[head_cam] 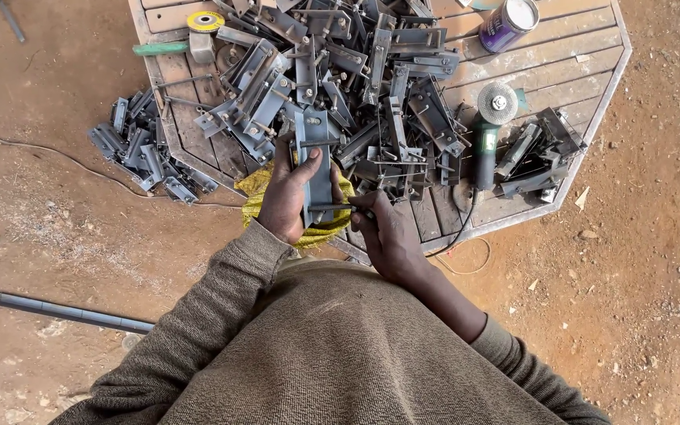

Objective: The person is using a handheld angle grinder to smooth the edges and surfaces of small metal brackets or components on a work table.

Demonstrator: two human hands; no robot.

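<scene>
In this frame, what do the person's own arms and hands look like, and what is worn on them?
Both hands are bare: no gloves, rings or watch show. The left hand comes out of a long olive-brown knit sleeve with a ribbed cuff at the wrist. The right hand's matching sleeve is pushed up, leaving the forearm uncovered. The fabric looks coarse and slightly dusty.

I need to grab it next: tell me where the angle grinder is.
In the head view the green angle grinder lies on the wooden table, right of the pile of metal brackets, beyond the right hand.
</scene>
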